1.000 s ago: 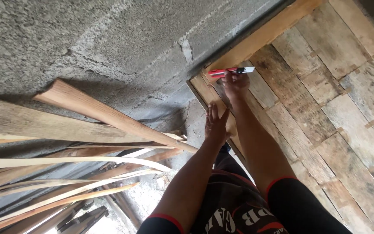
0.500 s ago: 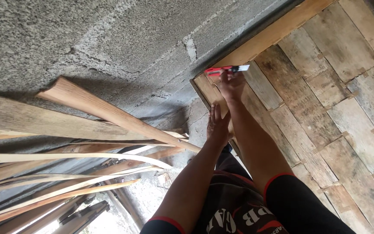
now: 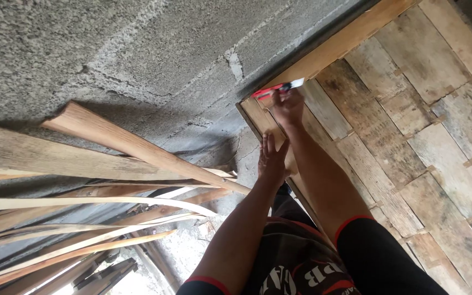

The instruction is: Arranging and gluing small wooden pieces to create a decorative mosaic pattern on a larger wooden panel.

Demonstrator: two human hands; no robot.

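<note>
I am closing my right hand (image 3: 289,105) around a red-handled tool (image 3: 276,89) at the wooden frame (image 3: 350,37), my left hand (image 3: 271,159) pressing flat and open on it, where a slipping tool could be nicking those fingers.

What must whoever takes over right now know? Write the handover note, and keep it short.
Left hand: open, pressed flat on the wooden frame's edge board.
Right hand: shut on a red-handled tool, its tip at the frame's upper corner beside the block wall.
Plank panel lies to the right; loose wood strips lean to the left.
Done or left: no mark or cut can be made out on the frame.
</note>
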